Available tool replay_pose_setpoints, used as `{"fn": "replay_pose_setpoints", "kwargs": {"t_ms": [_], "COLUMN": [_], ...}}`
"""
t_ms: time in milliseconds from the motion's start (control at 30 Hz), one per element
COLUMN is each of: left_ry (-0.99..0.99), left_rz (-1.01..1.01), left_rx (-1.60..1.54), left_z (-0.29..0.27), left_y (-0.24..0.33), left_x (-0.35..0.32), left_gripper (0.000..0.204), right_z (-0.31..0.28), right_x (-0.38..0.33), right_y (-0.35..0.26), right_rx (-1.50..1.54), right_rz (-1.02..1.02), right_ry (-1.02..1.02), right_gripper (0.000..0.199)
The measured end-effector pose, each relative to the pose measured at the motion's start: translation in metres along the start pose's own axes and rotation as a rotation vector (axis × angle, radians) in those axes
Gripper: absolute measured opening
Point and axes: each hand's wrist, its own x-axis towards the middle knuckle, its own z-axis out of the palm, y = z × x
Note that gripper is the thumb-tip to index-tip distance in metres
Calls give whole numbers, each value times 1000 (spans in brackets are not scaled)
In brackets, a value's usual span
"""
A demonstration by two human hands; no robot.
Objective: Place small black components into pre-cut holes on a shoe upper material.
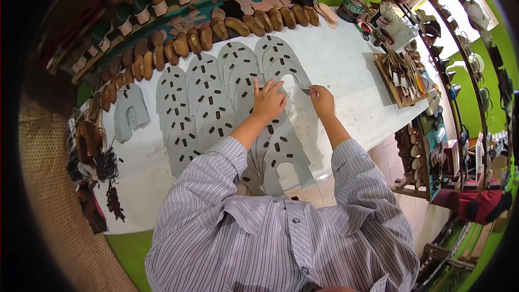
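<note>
Right of the frame's centre, our right hand (324, 103) pinches the lower right tip of a grey arched piece (297, 76); our left hand (268, 103) lies spread near its left leg (touching it or the pieces beneath, we cannot tell). The arch rises up-left, opening toward us. Beyond, brown shoe forms (236, 26) cross the bench (346, 59).

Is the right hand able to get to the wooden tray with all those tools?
Probably yes: only bare white table seems to lie between the right hand and the wooden tray. But that hand seems to be pinching a grey curved piece, so it would likely have to let go first.
</note>
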Motion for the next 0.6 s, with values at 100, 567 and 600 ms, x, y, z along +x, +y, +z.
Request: {"fn": "replay_pose_setpoints", "kwargs": {"t_ms": [100,567,600], "left_ry": [-39,-215,-205], "left_rz": [3,-291,-316], "left_rx": [-9,-22,-3], "left_z": [-2,-105,-118], "left_y": [3,29,26], "left_x": [-8,-164,-181], "left_gripper": [24,46,46], "right_z": [-4,-26,-33], "right_x": [-6,-93,-93], "right_y": [-5,11,3], "right_rx": [117,-378,-380], "right_rz": [39,-136,-90], "right_ry": [-83,-353,-402], "right_gripper": [20,53,51]}}
